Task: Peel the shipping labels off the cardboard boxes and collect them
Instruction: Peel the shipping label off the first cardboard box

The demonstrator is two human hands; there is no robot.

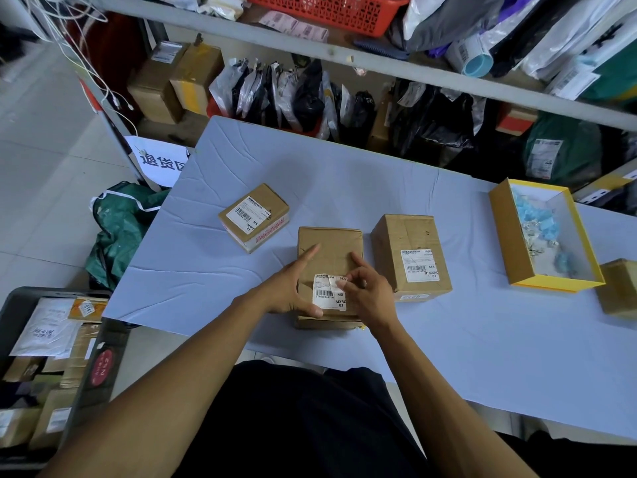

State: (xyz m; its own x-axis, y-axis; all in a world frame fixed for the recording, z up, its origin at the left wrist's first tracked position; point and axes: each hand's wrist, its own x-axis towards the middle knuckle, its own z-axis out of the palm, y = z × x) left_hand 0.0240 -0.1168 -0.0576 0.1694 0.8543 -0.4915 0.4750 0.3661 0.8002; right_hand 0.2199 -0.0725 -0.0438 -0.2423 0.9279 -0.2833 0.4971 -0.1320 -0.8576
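Inspecting the blue-covered table, we find three sealed cardboard boxes. The middle box lies under both hands: the left hand rests on it with fingers straight, thumb beside the shipping label; the right hand pinches that label's lifted corner. The left box and right box each carry an intact label. The open yellow box at the right holds blue and white scraps. A dark crate beside the table holds parcels.
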